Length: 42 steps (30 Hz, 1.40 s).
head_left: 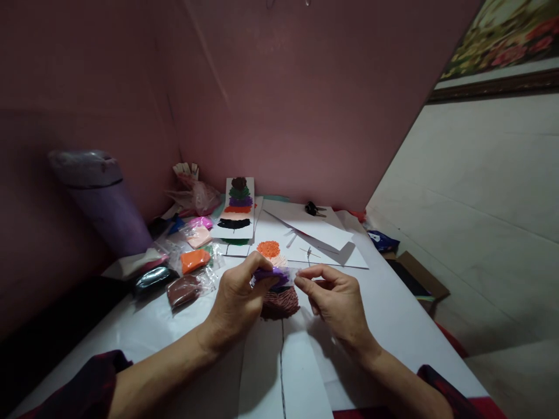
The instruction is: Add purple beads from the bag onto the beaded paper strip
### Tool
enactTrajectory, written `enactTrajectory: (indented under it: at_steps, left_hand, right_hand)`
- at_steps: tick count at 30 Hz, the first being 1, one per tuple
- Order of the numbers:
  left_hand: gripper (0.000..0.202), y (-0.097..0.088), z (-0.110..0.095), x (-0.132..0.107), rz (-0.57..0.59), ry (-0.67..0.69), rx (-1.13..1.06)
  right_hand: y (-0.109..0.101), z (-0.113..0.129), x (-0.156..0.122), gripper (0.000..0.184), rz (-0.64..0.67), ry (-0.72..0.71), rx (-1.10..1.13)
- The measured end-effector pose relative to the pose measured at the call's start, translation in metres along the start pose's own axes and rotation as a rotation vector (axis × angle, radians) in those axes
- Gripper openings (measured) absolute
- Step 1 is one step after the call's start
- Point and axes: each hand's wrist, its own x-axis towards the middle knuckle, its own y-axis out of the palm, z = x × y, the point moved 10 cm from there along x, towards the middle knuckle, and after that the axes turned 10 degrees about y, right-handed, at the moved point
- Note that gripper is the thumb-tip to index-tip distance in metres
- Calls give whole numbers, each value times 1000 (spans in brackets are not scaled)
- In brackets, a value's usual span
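In my left hand (242, 297) is a small clear packet of purple clay (276, 277), pinched between thumb and fingers. My right hand (334, 297) pinches the clear plastic end of the same packet. Both hands hover over a white sheet (301, 372) with a dark line running down it. On that sheet, partly covered by my hands, sit a textured orange patch (268, 249), a pale peach one (278, 260) and a brown one (282, 304). Farther back stands a white card (221, 231) bearing stacked bands of brown, green, purple, orange, peach and black.
Clear packets of orange (195, 260), brown (183, 292) and black clay (154, 279) lie to the left, near a purple cylinder (102, 203). White papers (314, 224), keys (314, 208) and a small stick (309, 252) are at the back right. A pink wall (279, 105) rises behind.
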Motion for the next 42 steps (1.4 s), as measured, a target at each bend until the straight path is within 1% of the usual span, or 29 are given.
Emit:
enactTrajectory:
  at_steps: [3, 5, 9, 11, 17, 22, 25, 29, 32, 37, 39, 42]
  left_hand:
    - [7, 0, 3, 0, -9, -39, -50]
    - [6, 0, 5, 0, -16, -64, -80]
    - [6, 0, 8, -1, -24, -104, -102]
    - [5, 0, 8, -2, -20, -110, -105]
    - [7, 1, 5, -1, -17, -105, -119]
    - [10, 5, 6, -1, -6, -141, -179]
    - [11, 6, 10, -3, -14, -173, -213]
    - [11, 6, 15, -5, -20, -209, -218]
    - [10, 6, 15, -5, -26, -209, -213]
    - [11, 5, 13, -4, -32, -211, -205]
    - [12, 5, 15, -5, -34, -228, -217]
    - [13, 6, 19, -7, -40, -261, -233]
  right_hand:
    - [2, -2, 0, 20, 31, 29, 34]
    - [8, -5, 0, 24, 104, 65, 67]
    - [22, -19, 1, 33, 266, 186, 105]
    - [26, -25, 0, 36, 311, 224, 149]
    - [25, -38, -1, 36, 270, 358, 315]
    - [34, -42, -5, 31, 316, 449, 470]
    - [38, -41, -7, 29, 340, 459, 509]
    - [36, -37, -6, 30, 313, 413, 508]
    - [34, -37, -6, 30, 302, 419, 535]
    - [38, -36, -11, 27, 356, 450, 444]
    - [40, -33, -12, 28, 375, 432, 422]
    - [41, -27, -12, 28, 387, 368, 426]
